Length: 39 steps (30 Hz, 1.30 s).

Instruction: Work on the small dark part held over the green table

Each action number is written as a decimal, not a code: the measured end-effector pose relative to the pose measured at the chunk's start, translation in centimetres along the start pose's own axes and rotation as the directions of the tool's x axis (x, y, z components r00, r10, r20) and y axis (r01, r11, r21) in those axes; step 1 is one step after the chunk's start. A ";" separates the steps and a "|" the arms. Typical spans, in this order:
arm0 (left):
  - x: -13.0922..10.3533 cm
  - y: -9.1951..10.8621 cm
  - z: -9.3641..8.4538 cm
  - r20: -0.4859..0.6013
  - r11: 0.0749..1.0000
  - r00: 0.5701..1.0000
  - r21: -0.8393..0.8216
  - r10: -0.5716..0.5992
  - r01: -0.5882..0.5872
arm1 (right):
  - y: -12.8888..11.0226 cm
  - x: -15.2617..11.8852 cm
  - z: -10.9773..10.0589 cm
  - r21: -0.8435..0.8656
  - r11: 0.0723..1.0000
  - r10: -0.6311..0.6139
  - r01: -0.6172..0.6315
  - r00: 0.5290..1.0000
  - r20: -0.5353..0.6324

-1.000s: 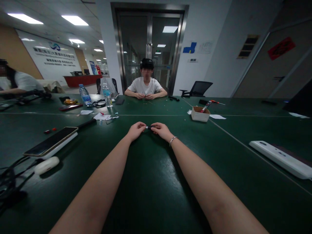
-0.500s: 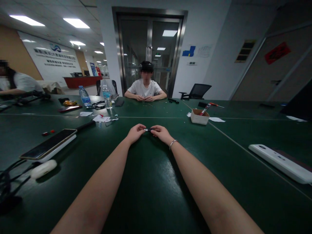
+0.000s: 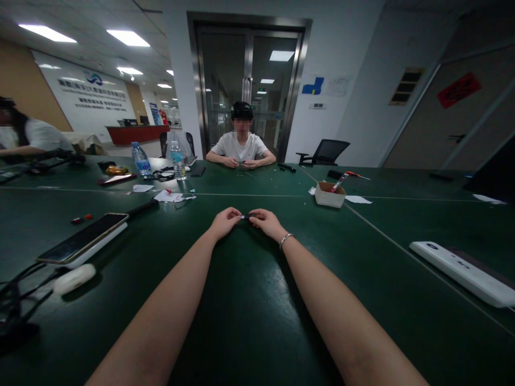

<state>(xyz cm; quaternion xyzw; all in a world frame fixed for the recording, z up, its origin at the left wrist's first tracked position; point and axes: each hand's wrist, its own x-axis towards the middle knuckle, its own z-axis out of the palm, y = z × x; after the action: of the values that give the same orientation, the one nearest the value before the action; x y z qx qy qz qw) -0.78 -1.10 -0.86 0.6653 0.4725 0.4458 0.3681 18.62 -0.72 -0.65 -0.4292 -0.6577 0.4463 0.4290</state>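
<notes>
Between my two hands is a small, slim black object with a silvery end (image 3: 245,217), held level just above the green table (image 3: 241,300). My left hand (image 3: 224,223) pinches its silvery end between thumb and fingers. On the opposite side, my right hand (image 3: 267,223) is closed on the black end, and a silver bracelet (image 3: 285,240) circles that wrist. My fingertips cover both ends, and the object is too small for me to tell its exact kind.
Left lie a phone (image 3: 82,238) on a white block, a white case (image 3: 74,280) and cables. Farther back stand two water bottles (image 3: 177,161). A small box (image 3: 330,195) and a white power strip (image 3: 461,273) are right. Across the table sits a person (image 3: 241,145).
My hands keep their pinch on the small object, with barely any movement. The whole view has shifted slightly. Across the table, the person's hands have parted a little around something small.
</notes>
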 end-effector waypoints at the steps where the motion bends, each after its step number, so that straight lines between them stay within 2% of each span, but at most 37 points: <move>1: 0.1 -0.1 0.0 0.001 1.000 1.000 0.001 -0.004 0.004 | -0.1 0.0 0.0 0.001 1.000 0.000 0.000 1.000 0.000; 8: 0.1 0.2 0.1 0.005 1.000 1.000 0.000 -0.011 0.011 | -0.3 0.0 0.1 0.008 1.000 -0.004 0.004 1.000 -0.008; 14: -0.2 0.7 0.0 -0.052 1.000 0.999 0.018 0.005 -0.004 | -0.4 0.0 0.1 0.006 1.000 0.000 0.001 1.000 -0.007; 23: -0.1 0.6 -0.1 -0.013 1.000 1.000 0.021 -0.018 0.018 | -0.2 0.2 0.1 -0.009 1.000 0.013 -0.013 1.000 -0.019; 28: -0.2 0.8 -0.1 -0.074 0.999 0.997 0.040 0.020 -0.017 | -0.4 0.1 0.1 0.002 1.000 0.006 -0.006 1.000 -0.009; 39: 0.2 0.1 0.0 -0.040 1.000 0.999 0.022 0.017 -0.016 | -0.7 0.1 0.3 0.006 0.999 0.032 -0.032 0.999 -0.023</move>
<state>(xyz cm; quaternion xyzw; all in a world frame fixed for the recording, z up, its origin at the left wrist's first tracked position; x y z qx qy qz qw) -0.66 -0.91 -0.68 0.6640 0.4792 0.4566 0.3477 18.25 -0.88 -0.05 -0.4437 -0.6445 0.4499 0.4305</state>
